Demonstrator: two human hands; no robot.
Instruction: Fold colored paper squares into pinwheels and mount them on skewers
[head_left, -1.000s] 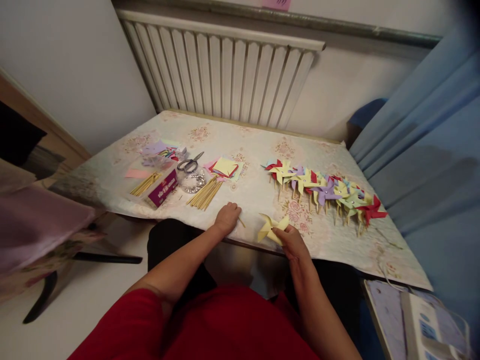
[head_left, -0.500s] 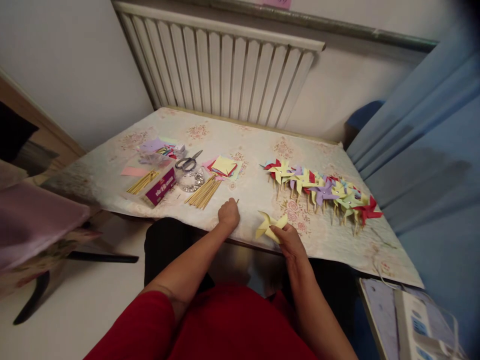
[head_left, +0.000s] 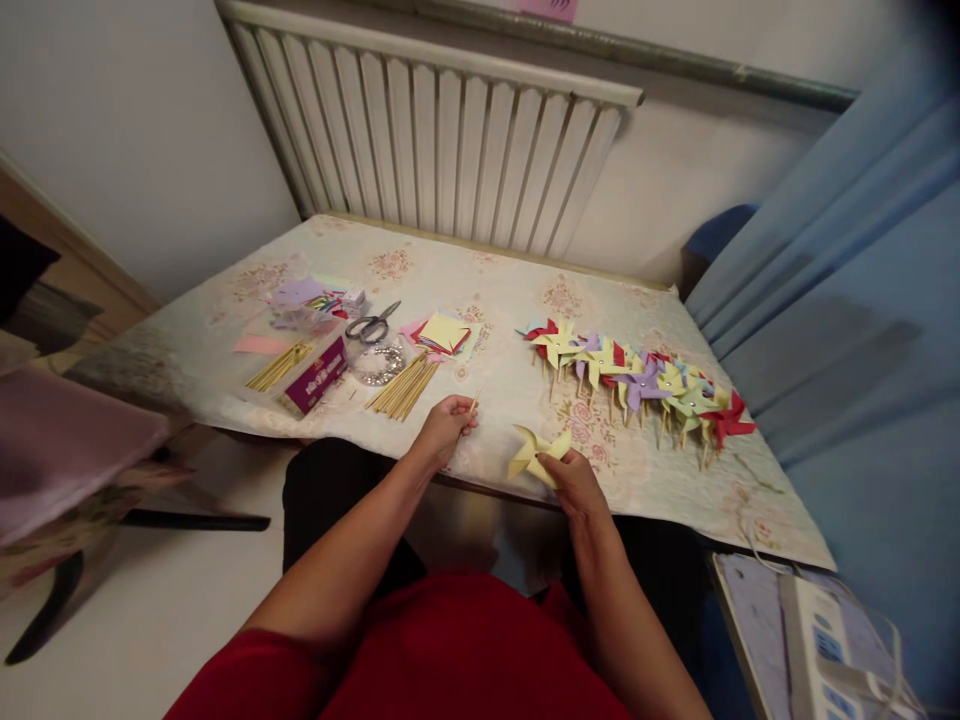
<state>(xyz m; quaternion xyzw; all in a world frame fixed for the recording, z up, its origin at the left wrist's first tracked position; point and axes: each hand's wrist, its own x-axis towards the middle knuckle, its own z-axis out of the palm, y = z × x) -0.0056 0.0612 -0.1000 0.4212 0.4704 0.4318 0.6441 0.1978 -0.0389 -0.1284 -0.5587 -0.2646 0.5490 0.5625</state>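
Note:
Over the table's front edge, my left hand (head_left: 448,430) pinches a thin wooden stick (head_left: 475,402) whose tip points up and away. My right hand (head_left: 576,478) is closed on a pale yellow paper pinwheel (head_left: 534,453), the thumb pressed near its centre. A gap separates stick and pinwheel. Left of my left hand lies a bundle of wooden sticks (head_left: 403,388). Behind them sits a pile of coloured paper squares (head_left: 446,334), yellow on top. Beside it are a clear round dish of shiny metal pieces (head_left: 381,364) and dark-handled scissors (head_left: 373,323).
Several finished pinwheels on sticks (head_left: 643,385) lie in a row at the right. At the left are a purple-labelled box (head_left: 315,377) with more sticks and a bag of coloured bits (head_left: 311,300). A radiator (head_left: 442,140) stands behind the flowered tablecloth (head_left: 510,290).
My left hand has turned and its fingers have opened out somewhat, so the stick shows more and points upward. The right hand keeps the pinwheel in nearly the same place.

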